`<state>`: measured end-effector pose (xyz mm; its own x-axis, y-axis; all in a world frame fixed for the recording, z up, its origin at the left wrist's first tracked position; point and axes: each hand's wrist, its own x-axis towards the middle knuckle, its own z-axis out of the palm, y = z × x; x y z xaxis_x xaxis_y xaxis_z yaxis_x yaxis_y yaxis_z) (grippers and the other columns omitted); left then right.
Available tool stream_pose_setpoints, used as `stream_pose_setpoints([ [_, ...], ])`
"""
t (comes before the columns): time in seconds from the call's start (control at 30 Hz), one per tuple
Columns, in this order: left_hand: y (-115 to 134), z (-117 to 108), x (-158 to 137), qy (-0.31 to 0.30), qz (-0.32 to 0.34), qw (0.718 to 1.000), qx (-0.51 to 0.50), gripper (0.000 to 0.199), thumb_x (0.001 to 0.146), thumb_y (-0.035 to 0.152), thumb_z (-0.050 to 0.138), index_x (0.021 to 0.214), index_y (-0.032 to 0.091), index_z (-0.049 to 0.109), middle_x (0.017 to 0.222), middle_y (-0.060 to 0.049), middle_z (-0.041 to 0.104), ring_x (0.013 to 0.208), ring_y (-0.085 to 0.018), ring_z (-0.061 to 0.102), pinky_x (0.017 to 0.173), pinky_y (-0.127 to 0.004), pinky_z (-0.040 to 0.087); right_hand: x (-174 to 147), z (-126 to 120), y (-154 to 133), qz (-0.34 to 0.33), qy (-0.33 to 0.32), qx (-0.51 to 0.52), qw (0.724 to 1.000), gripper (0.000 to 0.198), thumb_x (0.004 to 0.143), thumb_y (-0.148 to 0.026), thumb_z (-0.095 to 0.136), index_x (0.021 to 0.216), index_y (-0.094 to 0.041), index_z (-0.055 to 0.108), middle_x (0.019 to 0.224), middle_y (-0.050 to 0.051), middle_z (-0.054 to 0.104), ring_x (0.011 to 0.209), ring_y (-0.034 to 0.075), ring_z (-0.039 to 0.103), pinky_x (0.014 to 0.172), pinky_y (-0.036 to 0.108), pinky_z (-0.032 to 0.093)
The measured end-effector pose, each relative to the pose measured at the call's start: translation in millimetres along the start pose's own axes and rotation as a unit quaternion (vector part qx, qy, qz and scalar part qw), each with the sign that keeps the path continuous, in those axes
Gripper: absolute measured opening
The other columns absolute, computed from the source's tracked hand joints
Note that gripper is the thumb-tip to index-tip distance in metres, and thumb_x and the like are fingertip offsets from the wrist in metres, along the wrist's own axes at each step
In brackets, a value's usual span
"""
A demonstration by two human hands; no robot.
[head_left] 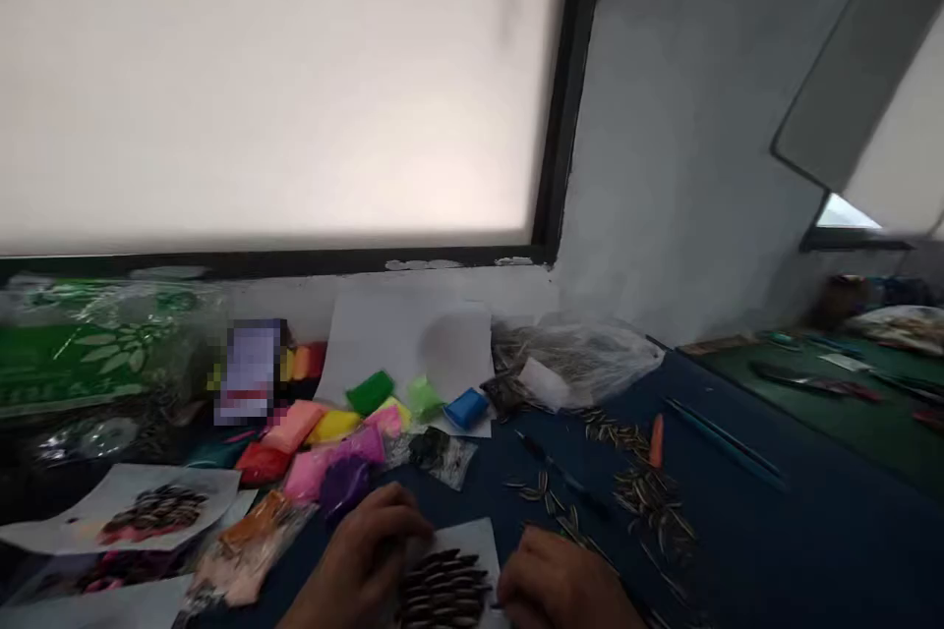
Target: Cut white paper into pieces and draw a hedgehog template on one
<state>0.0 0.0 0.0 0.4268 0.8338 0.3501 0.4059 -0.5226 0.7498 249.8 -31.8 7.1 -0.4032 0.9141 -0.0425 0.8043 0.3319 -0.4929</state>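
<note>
In the head view, a small white sheet of paper (483,541) lies at the bottom middle, with dark striped sunflower seeds (446,590) laid on it in overlapping rows. At its left edge my left hand (376,550) rests with curled fingers, closed on the paper's side. My right hand (560,580) is at the right edge, fingers pinched together. A tiny dark tip shows by its fingertips, too small to name. Loose sunflower seeds (653,496) are scattered on the blue table beyond my right hand.
Colourful clay packets (335,428) crowd the left side, near a paper with a seed picture (158,511). A dark pen (553,467), an orange stick (656,442) and a teal stick (727,442) lie to the right. A clear plastic bag (582,359) sits by the wall.
</note>
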Motion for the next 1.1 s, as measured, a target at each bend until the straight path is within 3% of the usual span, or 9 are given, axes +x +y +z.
stream_pose_setpoints([
  [0.27, 1, -1, -2, 0.0, -0.015, 1.0, -0.006, 0.032, 0.08, 0.011, 0.042, 0.089, 0.021, 0.072, 0.09, -0.006, 0.062, 0.081, -0.021, 0.064, 0.07, -0.027, 0.049, 0, -9, -15, -0.011, -0.01, -0.047, 0.999, 0.013, 0.075, -0.008, 0.061, 0.078, -0.021, 0.063, 0.075, 0.002, 0.063, 0.062, 0.015, 0.057, 0.052, 0.023, 0.029],
  [0.43, 3, -1, -2, -0.001, -0.03, 1.0, -0.004, 0.034, 0.078, 0.009, 0.043, 0.088, 0.021, 0.073, 0.09, -0.005, 0.062, 0.08, -0.02, 0.063, 0.069, -0.026, 0.048, -6, -15, -17, -0.065, 0.029, 0.008, 0.997, 0.02, 0.083, -0.006, 0.051, 0.086, -0.022, 0.064, 0.081, 0.003, 0.066, 0.069, 0.015, 0.062, 0.056, 0.022, 0.033],
  [0.67, 0, 0, -2, -0.004, -0.028, 1.0, -0.003, 0.035, 0.079, 0.008, 0.042, 0.09, 0.022, 0.072, 0.091, -0.005, 0.061, 0.081, -0.02, 0.062, 0.07, -0.026, 0.047, -6, -9, -14, -0.071, 0.052, 0.019, 0.996, 0.02, 0.077, -0.005, 0.055, 0.083, -0.021, 0.065, 0.079, 0.002, 0.066, 0.07, 0.015, 0.064, 0.057, 0.022, 0.034],
  [0.87, 1, 0, -1, 0.001, -0.028, 1.0, 0.004, 0.036, 0.076, 0.007, 0.043, 0.089, 0.022, 0.073, 0.089, -0.004, 0.061, 0.08, -0.02, 0.062, 0.07, -0.025, 0.047, -6, -14, -19, -0.079, 0.045, 0.006, 0.996, 0.018, 0.079, -0.005, 0.053, 0.082, -0.02, 0.063, 0.079, 0.002, 0.064, 0.067, 0.014, 0.062, 0.058, 0.02, 0.036],
  [1.1, 2, 0, -2, -0.006, -0.036, 0.999, 0.0, 0.035, 0.078, 0.007, 0.042, 0.09, 0.022, 0.072, 0.092, -0.004, 0.061, 0.084, -0.02, 0.063, 0.072, -0.025, 0.048, -5, -9, -18, -0.112, 0.08, -0.063, 0.989, 0.019, 0.079, -0.002, 0.053, 0.076, -0.021, 0.054, 0.072, -0.002, 0.06, 0.056, 0.01, 0.053, 0.051, 0.02, 0.028],
])
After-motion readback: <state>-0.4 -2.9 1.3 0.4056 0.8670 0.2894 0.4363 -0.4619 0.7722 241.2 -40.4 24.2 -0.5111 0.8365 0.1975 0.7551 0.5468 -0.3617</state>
